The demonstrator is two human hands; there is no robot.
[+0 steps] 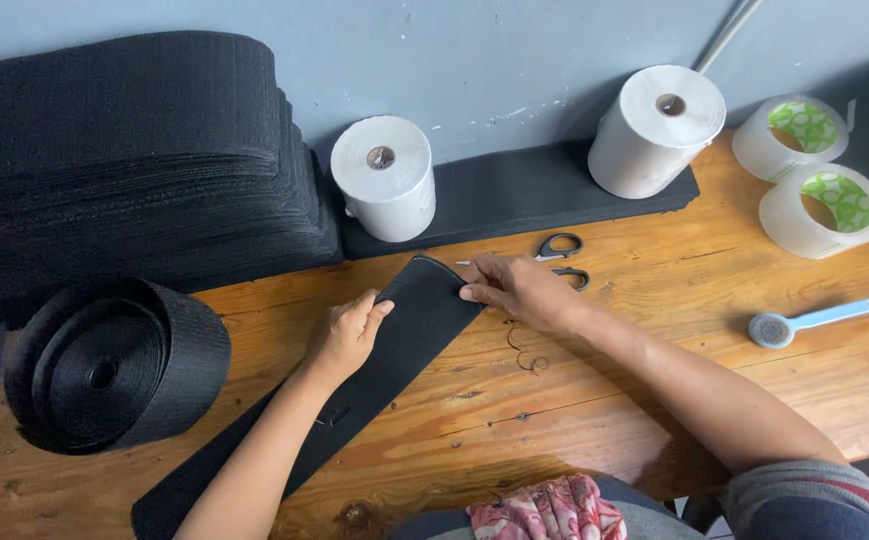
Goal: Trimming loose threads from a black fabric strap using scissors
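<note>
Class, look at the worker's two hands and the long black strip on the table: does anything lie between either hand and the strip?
Nothing visible does. The left hand and right hand both rest directly on the black strip. The scissors lie just beyond the right hand, off the strip.

This looks like a small workshop for cutting and packing fabric strapping. A bare wooden counter (655,380) stands against a scuffed, painted grey wall (495,60). A tall stack of black fabric pieces (125,150) is piled at the back left, with a big roll of black webbing (105,365) in front of it. Two rolls of white paper (385,178), two rolls of clear packing tape (823,210), scissors (560,247) and a small blue-handled brush (805,322) lie about as working supplies.
</note>
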